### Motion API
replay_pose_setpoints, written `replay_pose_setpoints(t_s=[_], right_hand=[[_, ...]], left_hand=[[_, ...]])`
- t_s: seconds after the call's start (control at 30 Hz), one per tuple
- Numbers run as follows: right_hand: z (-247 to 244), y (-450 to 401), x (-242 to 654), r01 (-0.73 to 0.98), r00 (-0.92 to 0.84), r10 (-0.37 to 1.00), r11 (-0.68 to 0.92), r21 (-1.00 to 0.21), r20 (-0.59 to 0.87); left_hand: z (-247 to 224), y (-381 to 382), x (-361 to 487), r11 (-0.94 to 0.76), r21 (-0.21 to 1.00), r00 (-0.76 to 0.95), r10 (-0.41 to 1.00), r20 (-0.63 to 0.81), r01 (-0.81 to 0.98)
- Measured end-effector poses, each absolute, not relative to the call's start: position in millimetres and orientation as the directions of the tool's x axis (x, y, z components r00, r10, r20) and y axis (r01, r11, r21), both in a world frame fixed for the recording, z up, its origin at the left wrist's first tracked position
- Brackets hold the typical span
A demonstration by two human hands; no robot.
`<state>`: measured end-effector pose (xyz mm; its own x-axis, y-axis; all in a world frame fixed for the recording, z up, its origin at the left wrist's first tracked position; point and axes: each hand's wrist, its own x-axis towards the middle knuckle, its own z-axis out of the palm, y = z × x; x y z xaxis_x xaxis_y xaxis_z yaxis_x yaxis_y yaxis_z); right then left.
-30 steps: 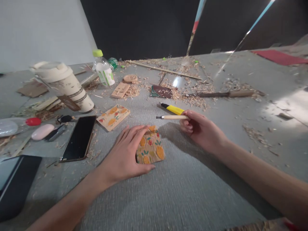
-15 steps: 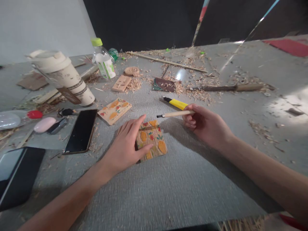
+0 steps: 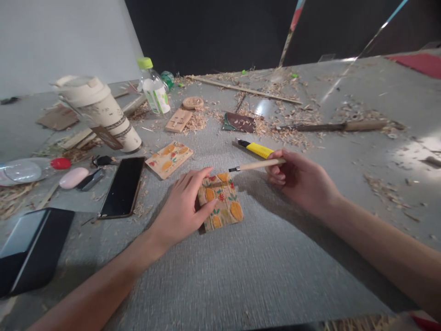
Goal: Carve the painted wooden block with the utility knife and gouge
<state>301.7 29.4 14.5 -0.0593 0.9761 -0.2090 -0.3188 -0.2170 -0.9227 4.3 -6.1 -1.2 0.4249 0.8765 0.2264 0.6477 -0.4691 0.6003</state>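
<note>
My left hand lies at the left side of a square wooden piece painted with orange fruit and green leaves. Its fingers run along the left edge and the thumb rests on the painted face. Pinched in my right hand is a slim carving chisel, with a pale wooden handle and a short dark and silver tip. That tip hovers just above the piece's far edge, pointing left. Beyond my right fingers lies a yellow utility knife. A second painted wooden piece sits past my left hand.
To the left are a phone, a leaning cream cup and a black case. Farther back stand a green-capped bottle and two carved wood pieces. A long wooden-handled tool lies among shavings at right.
The view has shifted slightly, moving everything a little to the right. My left thumb has slid up and left on the painted piece. The chisel tip sits slightly lower, closer to the piece's far edge.
</note>
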Motion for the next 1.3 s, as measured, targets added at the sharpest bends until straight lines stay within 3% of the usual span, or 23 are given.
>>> replay_pose_setpoints(t_s=[0.37,0.53,0.67,0.87,0.93,1.0,1.07,1.2,1.3], right_hand=[[11.9,30.4,302.6,-0.306,-0.067,0.977,-0.213,-0.928,-0.202],[11.7,30.2,302.1,-0.323,-0.058,0.977,-0.211,-0.923,-0.203],[11.8,30.6,301.8,-0.356,-0.046,0.977,-0.211,-0.911,-0.208],[12.3,32.1,303.2,-0.413,-0.052,0.976,-0.215,-0.885,-0.213],[12.4,32.3,304.0,-0.425,-0.059,0.976,-0.216,-0.879,-0.212],[12.2,32.5,305.0,-0.430,-0.067,0.976,-0.218,-0.876,-0.209],[11.7,32.7,305.9,-0.433,-0.073,0.976,-0.217,-0.875,-0.206],[10.8,32.9,306.4,-0.437,-0.078,0.976,-0.216,-0.873,-0.202],[11.1,32.7,305.6,-0.445,-0.075,0.976,-0.214,-0.870,-0.202]], left_hand=[[4.6,-6.7,5.0,-0.465,0.627,0.446,0.872,0.202,0.625],[8.9,-12.1,9.0,-0.515,0.533,0.581,0.812,0.053,0.672],[10.6,-13.2,10.7,-0.535,0.491,0.584,0.809,0.063,0.688],[17.1,-13.3,-0.9,-0.374,0.743,0.431,0.893,0.128,0.555],[16.3,-11.5,-4.6,-0.358,0.792,0.323,0.921,0.216,0.494],[13.5,-8.1,-5.7,-0.347,0.814,0.179,0.938,0.298,0.466],[10.3,-4.0,-4.4,-0.292,0.828,0.081,0.954,0.289,0.480],[9.3,-0.2,-0.1,-0.174,0.777,0.081,0.984,0.157,0.605],[12.1,-2.3,1.0,-0.158,0.748,0.085,0.987,0.136,0.644]])
